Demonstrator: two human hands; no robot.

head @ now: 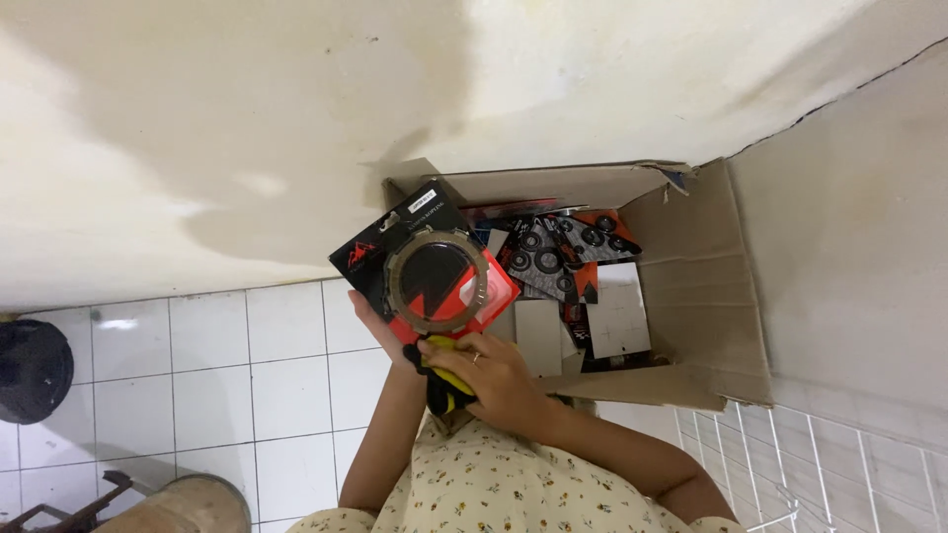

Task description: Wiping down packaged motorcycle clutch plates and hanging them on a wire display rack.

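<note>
A pale, stained wall (247, 128) fills the upper part of the view and meets a second grey wall (849, 247) at a dark corner seam on the right. Below them lies a white tiled floor (247, 375), open and bare across the stretch left of the person's arms.

An open cardboard box (706, 296) stands against the corner, its back edge just beside the pale wall and its right flap spread flat toward the grey wall. The near flap folds out toward the person. Inside, red-and-black carded packs (568, 252) of small round parts lie along the far side, with plain white card backs (617, 316) nearer the front; the box's right half is mostly open room.

A white wire rack (790, 464) sits at the lower right, near the box's front corner. A dark round object (30, 365) is cut off by the left edge, well apart from the box, and a tan rounded object (183, 503) shows at the bottom edge.

Over the box's left front corner, the left hand (380, 331) is clamped on a red-and-black pack with a ring-shaped disc (434, 276), gripping its lower left edge and tilting it up. The right hand (489, 375), wearing a ring, is closed on a yellow-and-black cloth (444, 380), pressed against the pack's bottom edge.
</note>
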